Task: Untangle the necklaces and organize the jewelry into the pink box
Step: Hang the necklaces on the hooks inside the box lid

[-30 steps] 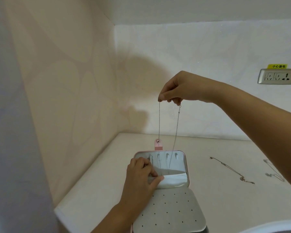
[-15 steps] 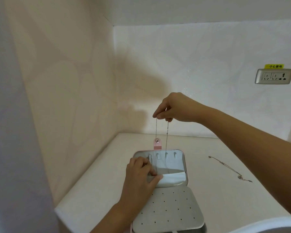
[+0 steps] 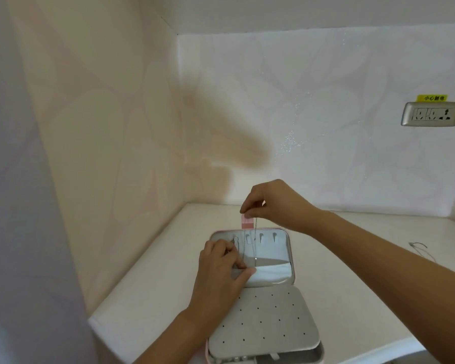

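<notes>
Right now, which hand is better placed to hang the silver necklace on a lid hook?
The right hand. It pinches the necklace above the hooks in the pink box lid. The left hand is occupied, holding the lid pocket edge.

open pink box [image 3: 263, 324], silver necklace [image 3: 255, 244] dangling

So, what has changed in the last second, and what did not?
The right hand, pinching the necklace, came down from high above the pink box to just over its lid hooks. The left hand still holds the lid pocket; the box stayed open.
</notes>
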